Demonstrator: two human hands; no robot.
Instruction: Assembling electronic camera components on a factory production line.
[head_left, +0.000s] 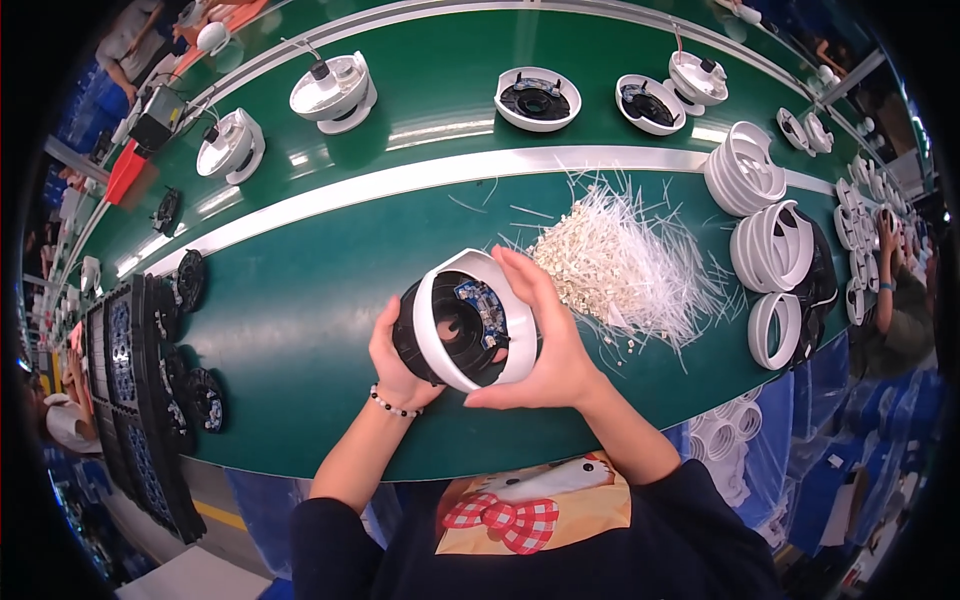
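Observation:
Above the green bench I hold a white plastic ring housing [428, 335] and a round black plastic part [408, 345] together. The black part sits partly inside the ring, and its left side sticks out beyond the rim. A blue circuit board [485, 310] is mounted on the black part and shows through the ring's opening. My left hand [392, 365] grips the black part from the left and below. My right hand [555, 350] is curved around the right side of the white ring, fingers at its top and thumb along its lower edge. Whether the two parts are locked together I cannot tell.
Right of my hands lies a heap of white strips and small pale pieces [610, 260]. White rings [775, 330] stand stacked at the right. Black trays [140, 390] and black parts with boards [207, 400] lie left. White assemblies [335, 90] stand on the conveyor [430, 70] beyond.

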